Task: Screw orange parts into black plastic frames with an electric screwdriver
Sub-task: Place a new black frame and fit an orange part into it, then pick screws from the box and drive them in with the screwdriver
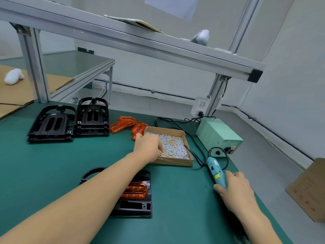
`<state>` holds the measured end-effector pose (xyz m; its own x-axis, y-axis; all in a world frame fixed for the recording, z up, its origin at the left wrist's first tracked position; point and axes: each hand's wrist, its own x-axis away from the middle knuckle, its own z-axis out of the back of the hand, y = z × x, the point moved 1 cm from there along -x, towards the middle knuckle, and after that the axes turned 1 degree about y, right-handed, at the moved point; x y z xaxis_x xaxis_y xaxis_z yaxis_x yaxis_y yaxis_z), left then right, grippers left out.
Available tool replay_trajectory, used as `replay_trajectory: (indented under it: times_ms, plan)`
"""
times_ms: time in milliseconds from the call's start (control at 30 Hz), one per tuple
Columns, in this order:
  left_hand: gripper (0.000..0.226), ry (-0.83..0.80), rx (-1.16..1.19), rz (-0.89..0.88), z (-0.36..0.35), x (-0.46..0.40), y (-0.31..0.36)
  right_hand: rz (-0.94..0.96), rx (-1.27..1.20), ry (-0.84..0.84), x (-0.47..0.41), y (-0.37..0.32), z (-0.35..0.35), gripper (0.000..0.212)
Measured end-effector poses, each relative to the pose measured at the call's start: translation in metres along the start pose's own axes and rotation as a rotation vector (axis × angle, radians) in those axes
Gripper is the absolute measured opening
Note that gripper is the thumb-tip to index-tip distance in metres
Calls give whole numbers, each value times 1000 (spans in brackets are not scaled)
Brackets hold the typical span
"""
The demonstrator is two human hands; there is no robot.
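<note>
the left hand is reaching, fingers curled, into the screw box while the right hand is gripping the electric screwdriver, apparently readying to fasten the orange part sitting in the black frame.

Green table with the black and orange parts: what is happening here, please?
A person is assembling parts. The left hand reaches into the cardboard box of screws, fingers curled over them. The right hand grips the electric screwdriver, which lies on the table. In front of the person lies a black frame with an orange part set in it.
</note>
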<state>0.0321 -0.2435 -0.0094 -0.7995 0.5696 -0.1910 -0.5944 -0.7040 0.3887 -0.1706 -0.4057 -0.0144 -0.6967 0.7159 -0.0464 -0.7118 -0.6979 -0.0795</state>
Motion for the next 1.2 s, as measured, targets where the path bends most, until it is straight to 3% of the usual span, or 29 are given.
replay_trajectory:
  times_ms: [200,367,500,600,667,733,833,1000,1200]
  plan:
    - [12,-72,-107,38,-9,-15,6,-71,-93,-78,-3,8,-4,57]
    - [14,-79,-271,-23,-11,-23,9,-111,-189,-136,-11,16,2,31]
    - [21,-59,-404,-140,-13,-26,14,-146,-664,-180,-11,29,4,26]
    - [18,-81,-349,-155,-11,-25,13,-192,-1121,-251,-4,30,6,19]
    - [17,-55,-142,-111,-4,-21,10,-176,-1460,-339,2,25,12,30]
    - [15,-9,248,-19,7,-14,7,-132,-1803,-438,8,18,21,41]
    - [13,23,776,132,22,5,2,-62,-2114,-506,16,5,38,33]
    - [20,-58,1184,270,35,43,-10,86,-2198,-450,28,-24,53,23]
    - [11,-110,1528,348,43,95,-15,223,-2313,-47,37,-57,66,12]
